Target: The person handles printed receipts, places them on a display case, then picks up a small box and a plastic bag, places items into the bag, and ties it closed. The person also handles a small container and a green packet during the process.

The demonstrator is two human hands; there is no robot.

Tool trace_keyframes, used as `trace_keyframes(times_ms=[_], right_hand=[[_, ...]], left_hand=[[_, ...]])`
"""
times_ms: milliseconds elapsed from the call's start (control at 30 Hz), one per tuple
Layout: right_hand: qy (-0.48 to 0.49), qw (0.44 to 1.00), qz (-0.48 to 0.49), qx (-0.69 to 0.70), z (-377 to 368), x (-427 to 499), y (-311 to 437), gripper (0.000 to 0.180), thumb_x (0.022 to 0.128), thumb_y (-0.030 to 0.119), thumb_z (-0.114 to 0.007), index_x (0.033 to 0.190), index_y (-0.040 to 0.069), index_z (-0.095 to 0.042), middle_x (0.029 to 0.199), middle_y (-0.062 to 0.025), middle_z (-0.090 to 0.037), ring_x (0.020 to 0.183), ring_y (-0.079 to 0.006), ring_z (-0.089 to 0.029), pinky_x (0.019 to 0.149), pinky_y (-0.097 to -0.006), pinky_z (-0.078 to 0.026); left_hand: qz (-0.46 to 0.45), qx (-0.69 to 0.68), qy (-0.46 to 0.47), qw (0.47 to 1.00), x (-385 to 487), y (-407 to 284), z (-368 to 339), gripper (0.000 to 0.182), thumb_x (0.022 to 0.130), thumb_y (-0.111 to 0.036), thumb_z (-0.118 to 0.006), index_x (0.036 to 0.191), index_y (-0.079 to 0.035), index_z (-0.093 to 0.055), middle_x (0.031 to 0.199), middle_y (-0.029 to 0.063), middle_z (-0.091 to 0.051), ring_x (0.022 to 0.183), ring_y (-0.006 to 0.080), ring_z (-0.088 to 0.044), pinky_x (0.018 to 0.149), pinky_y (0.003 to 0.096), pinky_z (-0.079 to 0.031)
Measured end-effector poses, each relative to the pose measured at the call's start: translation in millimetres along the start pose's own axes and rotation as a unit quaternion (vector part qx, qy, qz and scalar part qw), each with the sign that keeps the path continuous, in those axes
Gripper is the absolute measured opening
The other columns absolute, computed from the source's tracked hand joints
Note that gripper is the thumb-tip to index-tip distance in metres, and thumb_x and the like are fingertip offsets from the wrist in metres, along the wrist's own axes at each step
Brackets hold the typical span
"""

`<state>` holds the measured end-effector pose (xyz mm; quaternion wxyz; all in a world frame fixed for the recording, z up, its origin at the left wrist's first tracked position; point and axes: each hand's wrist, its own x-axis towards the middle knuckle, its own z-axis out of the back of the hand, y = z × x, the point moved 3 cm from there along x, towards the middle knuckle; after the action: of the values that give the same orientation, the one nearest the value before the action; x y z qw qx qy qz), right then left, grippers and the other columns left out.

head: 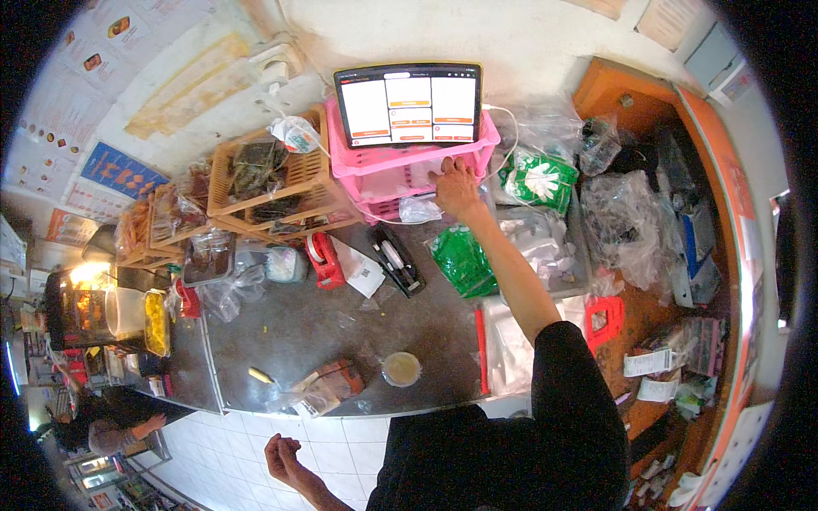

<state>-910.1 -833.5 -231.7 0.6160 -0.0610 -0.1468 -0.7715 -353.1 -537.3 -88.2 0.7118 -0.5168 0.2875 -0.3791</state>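
My right hand reaches over the lower front of a pink plastic basket, fingers spread; whether it touches or holds anything there cannot be told. On the basket stands a lit tablet with a white cable at its side. My left hand hangs over the tiled floor in front of the counter, fingers curled, with nothing visible in it. On the dark counter lie a round lidded container, a clear bag with brown contents and a small yellow-handled tool.
Tan plastic baskets with packets stand at the back left, beside a red tape dispenser. Green packs and plastic bags crowd the right. Another person is at the far lower left.
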Motion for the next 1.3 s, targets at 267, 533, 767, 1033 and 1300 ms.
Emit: trace_keyframes(times_ms=[267, 533, 767, 1033, 1300], right_hand=[[-0.062, 0.993, 0.037, 0.093, 13, 2, 0, 0.011, 0.067, 0.005, -0.077, 0.077, 0.008, -0.072, 0.101, -0.0081, -0.063, 0.106, -0.0324, -0.060, 0.090, -0.0466, -0.051], [-0.192, 0.954, 0.046, 0.226, 40, -20, 0, 0.018, 0.069, 0.001, -0.073, 0.084, 0.007, -0.066, 0.091, -0.0094, -0.064, 0.098, -0.0344, -0.062, 0.081, -0.0468, -0.052], [-0.135, 0.975, 0.021, 0.175, 36, -23, -3, 0.030, 0.077, 0.001, -0.071, 0.107, 0.004, -0.066, 0.084, -0.0157, -0.070, 0.089, -0.0374, -0.066, 0.083, -0.0460, -0.053], [-0.146, 0.960, 0.063, 0.230, 64, -26, 0, 0.018, 0.071, 0.000, -0.071, 0.089, 0.004, -0.074, 0.087, -0.0119, -0.071, 0.091, -0.0350, -0.064, 0.084, -0.0444, -0.053], [-0.160, 0.958, 0.082, 0.225, 105, -92, 10, 0.033, 0.062, 0.003, -0.071, 0.095, 0.006, -0.071, 0.091, -0.0108, -0.063, 0.094, -0.0352, -0.058, 0.081, -0.0452, -0.051]], left_hand=[[-0.004, -0.005, -0.027, 1.000, -5, 6, 10, 0.017, 0.102, -0.016, -0.062, 0.105, 0.000, -0.067, 0.079, 0.0036, -0.058, 0.075, 0.0130, -0.052, 0.073, 0.0307, -0.046], [-0.008, -0.015, -0.012, 1.000, -7, 1, -11, 0.016, 0.100, -0.013, -0.060, 0.106, 0.001, -0.067, 0.080, 0.0031, -0.060, 0.074, 0.0120, -0.053, 0.070, 0.0292, -0.047], [0.138, -0.158, 0.458, 0.864, -41, -15, -220, 0.026, 0.100, -0.015, -0.067, 0.121, -0.001, -0.072, 0.115, 0.0104, -0.073, 0.100, 0.0175, -0.069, 0.089, 0.0331, -0.054], [0.403, -0.284, 0.500, 0.712, -7, -8, -544, 0.033, 0.103, -0.039, -0.058, 0.114, -0.008, -0.063, 0.107, 0.0054, -0.068, 0.096, 0.0181, -0.063, 0.081, 0.0362, -0.050], [0.404, -0.286, 0.424, 0.758, 19, 10, -629, 0.039, 0.102, -0.038, -0.059, 0.120, -0.003, -0.059, 0.114, 0.0133, -0.066, 0.103, 0.0246, -0.064, 0.080, 0.0449, -0.054]])
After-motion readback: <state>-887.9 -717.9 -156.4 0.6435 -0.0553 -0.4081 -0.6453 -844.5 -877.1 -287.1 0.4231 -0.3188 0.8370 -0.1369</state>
